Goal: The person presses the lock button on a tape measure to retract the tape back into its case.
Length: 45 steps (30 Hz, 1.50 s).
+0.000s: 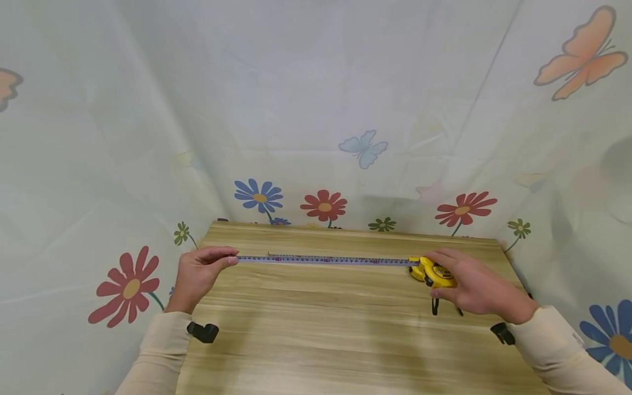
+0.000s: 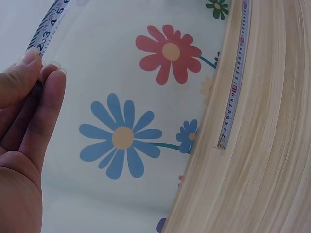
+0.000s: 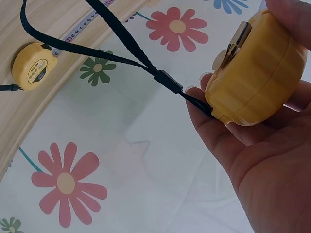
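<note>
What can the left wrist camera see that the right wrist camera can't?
Only left wrist: the left grip pinching the end of the held tape, and the loose end of another tape. Only right wrist: the right grip holding a yellow case with a black strap, plus a second yellow case. Both: part of that other tape, lying on the wooden table, and the flowery backdrop.

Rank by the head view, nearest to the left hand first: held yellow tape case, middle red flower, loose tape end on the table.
1. Loose tape end: on the table, just right of the left hand.
2. Middle red flower: on the backdrop, farther right.
3. Yellow tape case: in the right hand, farthest right.
</note>
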{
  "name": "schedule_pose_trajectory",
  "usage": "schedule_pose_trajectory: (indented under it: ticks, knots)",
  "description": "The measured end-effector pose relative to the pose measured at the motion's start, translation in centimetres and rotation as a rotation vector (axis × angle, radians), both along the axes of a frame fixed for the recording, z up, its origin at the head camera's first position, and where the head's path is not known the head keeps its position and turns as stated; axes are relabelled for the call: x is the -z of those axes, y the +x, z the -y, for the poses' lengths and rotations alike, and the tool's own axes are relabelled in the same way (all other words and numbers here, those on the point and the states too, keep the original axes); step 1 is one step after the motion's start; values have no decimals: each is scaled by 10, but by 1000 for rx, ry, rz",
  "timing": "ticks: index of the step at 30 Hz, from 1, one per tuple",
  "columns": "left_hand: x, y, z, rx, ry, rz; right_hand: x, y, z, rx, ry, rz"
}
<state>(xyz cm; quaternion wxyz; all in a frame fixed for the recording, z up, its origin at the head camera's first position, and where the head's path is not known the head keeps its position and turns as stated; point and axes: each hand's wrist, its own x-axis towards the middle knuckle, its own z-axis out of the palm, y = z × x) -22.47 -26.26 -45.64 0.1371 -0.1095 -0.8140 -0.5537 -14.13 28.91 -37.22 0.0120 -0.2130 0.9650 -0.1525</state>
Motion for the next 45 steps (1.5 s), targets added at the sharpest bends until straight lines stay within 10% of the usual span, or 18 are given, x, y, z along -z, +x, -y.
schedule_pose_trajectory:
  ticks: [45]
  knots:
    - [-5,0,-10,29,14,9,-2,-4,9,-34,-10,-30]
